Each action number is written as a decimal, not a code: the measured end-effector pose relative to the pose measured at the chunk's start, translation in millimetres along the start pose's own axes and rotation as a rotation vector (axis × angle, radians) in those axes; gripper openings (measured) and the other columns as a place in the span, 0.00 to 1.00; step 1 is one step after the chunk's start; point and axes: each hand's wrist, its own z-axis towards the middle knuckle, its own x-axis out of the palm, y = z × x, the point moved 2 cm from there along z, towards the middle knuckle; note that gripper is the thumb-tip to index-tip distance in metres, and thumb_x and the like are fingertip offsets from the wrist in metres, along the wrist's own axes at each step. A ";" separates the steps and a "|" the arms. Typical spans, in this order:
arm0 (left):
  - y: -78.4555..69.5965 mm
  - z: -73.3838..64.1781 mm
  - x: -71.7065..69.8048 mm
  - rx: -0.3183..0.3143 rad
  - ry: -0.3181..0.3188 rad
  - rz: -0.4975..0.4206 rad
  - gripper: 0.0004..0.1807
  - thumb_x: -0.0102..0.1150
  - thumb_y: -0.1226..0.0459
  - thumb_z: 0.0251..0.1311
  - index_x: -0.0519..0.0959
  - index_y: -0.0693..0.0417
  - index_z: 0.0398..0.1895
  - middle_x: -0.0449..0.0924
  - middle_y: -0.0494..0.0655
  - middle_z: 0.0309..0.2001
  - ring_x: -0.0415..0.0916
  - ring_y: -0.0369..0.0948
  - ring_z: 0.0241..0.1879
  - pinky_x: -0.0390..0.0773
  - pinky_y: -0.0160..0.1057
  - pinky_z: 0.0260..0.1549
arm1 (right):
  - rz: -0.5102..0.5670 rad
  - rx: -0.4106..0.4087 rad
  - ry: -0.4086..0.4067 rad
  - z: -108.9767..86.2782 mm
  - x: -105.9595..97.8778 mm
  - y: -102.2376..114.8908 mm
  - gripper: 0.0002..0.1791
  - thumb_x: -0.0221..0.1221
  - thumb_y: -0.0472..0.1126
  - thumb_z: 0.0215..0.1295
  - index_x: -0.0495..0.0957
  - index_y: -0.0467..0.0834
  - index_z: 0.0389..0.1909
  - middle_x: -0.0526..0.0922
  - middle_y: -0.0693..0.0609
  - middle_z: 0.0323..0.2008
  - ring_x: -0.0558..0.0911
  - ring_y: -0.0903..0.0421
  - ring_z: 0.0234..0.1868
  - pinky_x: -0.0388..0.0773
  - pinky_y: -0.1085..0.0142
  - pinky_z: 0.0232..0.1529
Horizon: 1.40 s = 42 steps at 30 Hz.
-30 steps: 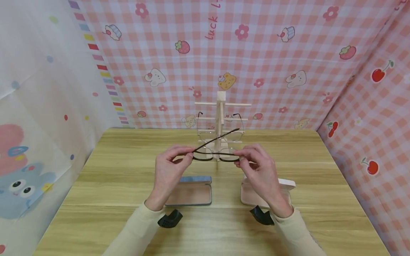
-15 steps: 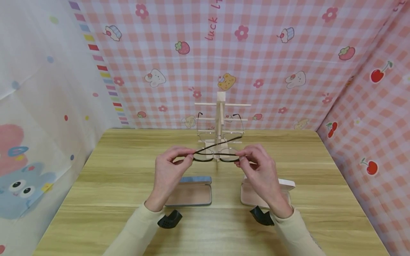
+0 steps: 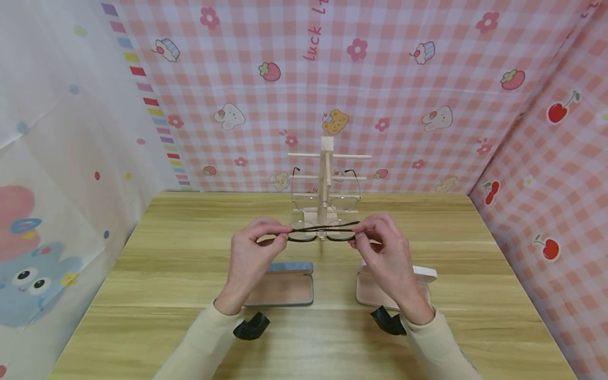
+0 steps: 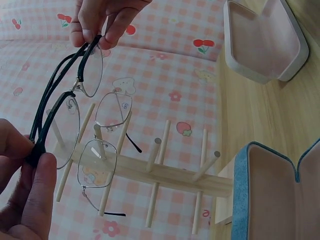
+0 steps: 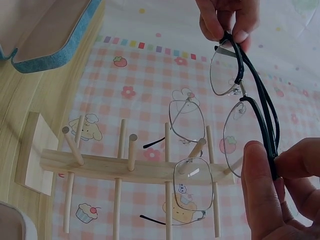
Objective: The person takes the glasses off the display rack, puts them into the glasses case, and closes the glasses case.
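Black half-rim glasses [image 3: 302, 240] are held up between both hands, with their temples folded across behind the lenses. My left hand [image 3: 254, 248] pinches one end of the frame at the hinge. At the other end, my right hand [image 3: 387, 250] grips the corner between thumb and fingers. Behind them stands a wooden display rack [image 3: 326, 158] with several pegs. Thin-rimmed metal glasses [image 4: 97, 165] rest on the rack, with their temples open. In the right wrist view, the black glasses [image 5: 257, 107] show clear lenses and both temples close together.
An open blue glasses case [image 3: 280, 289] lies on the table [image 3: 190, 316] below my left hand. An open white glasses case [image 3: 370, 290] lies below the right hand and is partly covered by it. A checked cloth [image 3: 266, 105] hangs behind the table.
The temple that stuck up at a slant has come down and now lies folded along the frame. Both hands have stayed almost in place.
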 end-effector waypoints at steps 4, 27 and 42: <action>0.7 -0.6 -1.1 -0.003 0.008 0.017 0.10 0.65 0.76 0.56 0.92 0.57 0.35 0.86 0.50 0.39 0.81 0.41 0.43 0.87 0.36 0.41 | 0.016 0.020 0.001 0.0 0.7 0.0 0.09 0.58 0.21 0.66 0.81 0.33 0.43 0.76 0.44 0.44 0.87 0.59 0.36 0.87 0.67 0.37; 18.0 -8.2 -29.4 -0.191 0.139 -0.181 0.11 0.67 0.71 0.65 0.85 0.71 0.47 0.86 0.59 0.48 0.86 0.43 0.40 0.87 0.41 0.45 | 0.200 0.137 0.209 -8.7 12.4 -4.8 0.14 0.63 0.25 0.68 0.83 0.37 0.52 0.79 0.43 0.52 0.87 0.55 0.44 0.87 0.63 0.45; 30.6 -21.6 -51.2 -0.281 0.135 -0.068 0.16 0.73 0.66 0.61 0.85 0.63 0.51 0.85 0.52 0.47 0.81 0.46 0.47 0.83 0.35 0.45 | 0.211 0.182 0.228 -19.8 31.7 -12.6 0.13 0.63 0.27 0.70 0.82 0.35 0.53 0.81 0.38 0.46 0.87 0.56 0.40 0.88 0.62 0.42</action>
